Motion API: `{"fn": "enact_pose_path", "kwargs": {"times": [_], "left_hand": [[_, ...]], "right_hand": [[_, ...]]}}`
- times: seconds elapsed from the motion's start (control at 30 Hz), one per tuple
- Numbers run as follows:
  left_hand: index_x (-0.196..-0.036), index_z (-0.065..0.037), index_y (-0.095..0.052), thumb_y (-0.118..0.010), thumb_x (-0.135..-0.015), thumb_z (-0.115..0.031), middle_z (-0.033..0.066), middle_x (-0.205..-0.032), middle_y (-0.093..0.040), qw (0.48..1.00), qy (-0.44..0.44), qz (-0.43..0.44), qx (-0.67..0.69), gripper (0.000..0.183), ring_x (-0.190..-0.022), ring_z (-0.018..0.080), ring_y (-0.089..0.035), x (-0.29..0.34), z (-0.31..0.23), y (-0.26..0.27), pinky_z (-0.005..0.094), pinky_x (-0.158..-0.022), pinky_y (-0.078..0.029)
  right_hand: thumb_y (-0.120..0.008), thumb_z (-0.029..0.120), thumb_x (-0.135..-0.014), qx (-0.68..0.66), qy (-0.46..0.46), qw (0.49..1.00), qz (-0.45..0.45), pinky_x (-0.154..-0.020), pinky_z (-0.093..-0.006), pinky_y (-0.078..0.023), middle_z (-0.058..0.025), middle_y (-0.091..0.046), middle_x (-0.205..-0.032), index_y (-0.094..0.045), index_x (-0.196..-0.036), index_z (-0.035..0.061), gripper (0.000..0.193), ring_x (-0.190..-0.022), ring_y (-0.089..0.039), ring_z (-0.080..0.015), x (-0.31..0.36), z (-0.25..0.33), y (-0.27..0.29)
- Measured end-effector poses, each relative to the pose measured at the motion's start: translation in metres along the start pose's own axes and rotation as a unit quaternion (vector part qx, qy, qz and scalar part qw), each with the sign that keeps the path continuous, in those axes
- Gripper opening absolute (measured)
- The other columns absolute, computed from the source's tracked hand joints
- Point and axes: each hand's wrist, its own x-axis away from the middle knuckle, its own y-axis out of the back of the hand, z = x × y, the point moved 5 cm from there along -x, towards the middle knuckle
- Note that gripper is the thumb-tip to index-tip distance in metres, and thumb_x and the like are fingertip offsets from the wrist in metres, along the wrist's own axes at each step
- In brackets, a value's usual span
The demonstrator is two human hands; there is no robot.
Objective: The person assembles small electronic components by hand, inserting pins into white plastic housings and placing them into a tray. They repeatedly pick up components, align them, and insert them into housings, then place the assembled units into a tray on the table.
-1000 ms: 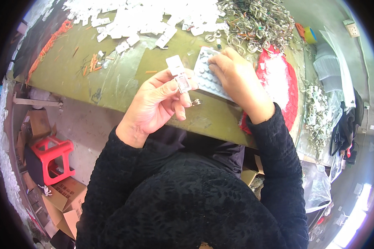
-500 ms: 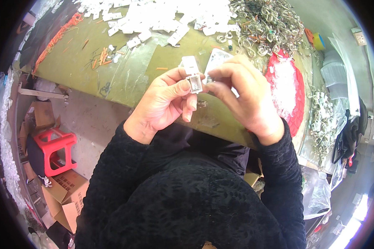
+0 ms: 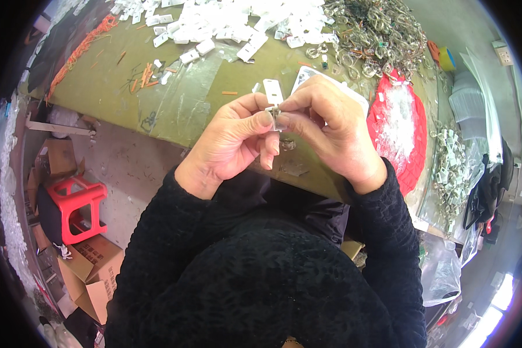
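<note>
Above the near edge of the table, my left hand (image 3: 225,142) pinches a small white plastic case (image 3: 272,90) between thumb and fingers. Its flat lid, with a small slot, stands up away from me, and its clear box-like part is partly covered by fingertips. My right hand (image 3: 337,127) is closed in a pinch, thumb and forefinger tips right at the case's opening. Whatever those fingertips hold is too small and too hidden to name. Behind the right hand lies a white shallow tray (image 3: 356,97), partly covered by it.
Many white plastic cases (image 3: 211,26) are heaped at the far side. Beside them lies a pile of clear looped cords (image 3: 380,37). A red cloth (image 3: 413,169) holds white bits on the right. Orange strips (image 3: 147,75) lie on the green tabletop (image 3: 180,110). A red stool (image 3: 78,211) stands left.
My right hand has moved left, bringing its fingertips onto the opening of the case. The case has shifted slightly right, its lid now more upright.
</note>
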Motion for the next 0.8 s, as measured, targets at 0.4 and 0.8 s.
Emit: {"fn": "enact_pose_path", "kwargs": {"times": [0.4,0.8], "left_hand": [[-0.112,0.011,-0.055,-0.075,-0.084,-0.012,0.0221,-0.088,-0.067,0.989,0.052,0.049,-0.129,0.042,-0.047,0.0186,-0.062,0.011,0.003,-0.008,0.0291,-0.038,-0.052],[-0.115,0.010,-0.051,-0.069,-0.091,-0.014,0.0240,-0.099,-0.063,0.999,0.012,0.028,-0.040,0.038,-0.052,0.0149,-0.060,0.001,-0.002,-0.003,0.0280,-0.036,-0.051]], "right_hand": [[-0.085,0.019,-0.077,-0.254,-0.399,0.865,0.166,-0.060,-0.0197,-0.037,0.0022,-0.060,-0.075,-0.055,-0.077,0.0075,0.031,-0.066,-0.049,-0.0044,0.026,-0.024,-0.010],[-0.072,0.006,-0.081,0.109,-0.128,0.984,0.059,-0.068,-0.0340,-0.050,-0.0110,-0.060,-0.084,-0.064,-0.093,0.0020,0.016,-0.075,-0.062,-0.0256,0.015,-0.055,0.004]]}}
